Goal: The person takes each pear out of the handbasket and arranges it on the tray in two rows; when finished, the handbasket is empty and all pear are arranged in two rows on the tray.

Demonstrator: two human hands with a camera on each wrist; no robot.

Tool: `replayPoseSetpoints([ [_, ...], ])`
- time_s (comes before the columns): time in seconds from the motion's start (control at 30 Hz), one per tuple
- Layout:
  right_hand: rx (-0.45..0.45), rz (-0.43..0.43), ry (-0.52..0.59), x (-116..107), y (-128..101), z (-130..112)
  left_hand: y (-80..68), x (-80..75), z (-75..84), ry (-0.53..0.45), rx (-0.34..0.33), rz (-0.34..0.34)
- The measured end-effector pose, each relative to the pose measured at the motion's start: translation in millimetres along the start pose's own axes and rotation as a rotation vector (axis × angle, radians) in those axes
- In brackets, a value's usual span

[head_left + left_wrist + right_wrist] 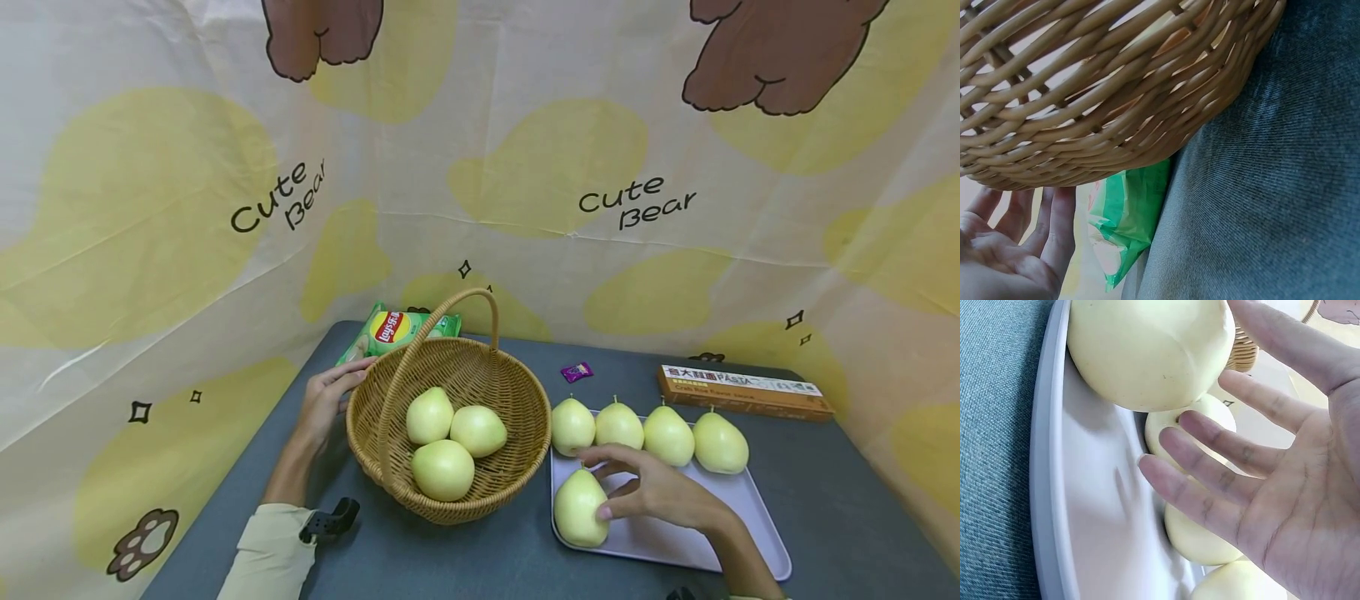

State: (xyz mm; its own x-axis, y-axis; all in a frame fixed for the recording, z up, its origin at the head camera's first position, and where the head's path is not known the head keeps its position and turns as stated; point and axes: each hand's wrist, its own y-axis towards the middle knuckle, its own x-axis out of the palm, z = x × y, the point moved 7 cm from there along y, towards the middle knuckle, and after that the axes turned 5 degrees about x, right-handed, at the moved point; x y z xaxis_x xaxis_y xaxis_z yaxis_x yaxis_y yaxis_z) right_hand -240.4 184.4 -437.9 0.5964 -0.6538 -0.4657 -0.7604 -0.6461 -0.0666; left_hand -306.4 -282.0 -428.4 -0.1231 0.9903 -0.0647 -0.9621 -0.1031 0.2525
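Note:
A wicker basket (521,392) with a tall handle holds three pale yellow-green pears (442,471). Against its left side rests my left hand (326,404); the left wrist view shows these fingers (1063,219) extended up to the weave, their tips hidden. My right hand (656,492) is at a single pear (579,512) in the front left corner of a pale lilac tray (667,542). Its thumb touches or nearly touches that pear's side, while the other fingers (1200,459) spread fairly straight in the right wrist view. Several more pears (667,435) line the tray's back edge.
Behind the basket leans a green Lay's chip bag (397,327). A small purple wrapped candy (577,372) lies behind the tray, and a long pasta box (742,392) is at the back right. Printed cloth (525,150) encloses the dark table (450,558).

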Motion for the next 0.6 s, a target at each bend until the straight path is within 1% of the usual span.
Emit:
replayPoseSetpoints([
  [0.13,-0.011,0.037,0.0,-3,0,-2,0.0,-0.1,0.1,-0.002,0.001,-0.003],
  [0.37,0.007,0.089,0.0,-9,-2,-3,-0.2,0.1,-0.1,0.005,0.0,-0.004],
  [0.6,-0.044,0.163,-0.032,-16,-2,-10,-0.5,0.4,1.4,0.004,-0.005,-0.005],
])
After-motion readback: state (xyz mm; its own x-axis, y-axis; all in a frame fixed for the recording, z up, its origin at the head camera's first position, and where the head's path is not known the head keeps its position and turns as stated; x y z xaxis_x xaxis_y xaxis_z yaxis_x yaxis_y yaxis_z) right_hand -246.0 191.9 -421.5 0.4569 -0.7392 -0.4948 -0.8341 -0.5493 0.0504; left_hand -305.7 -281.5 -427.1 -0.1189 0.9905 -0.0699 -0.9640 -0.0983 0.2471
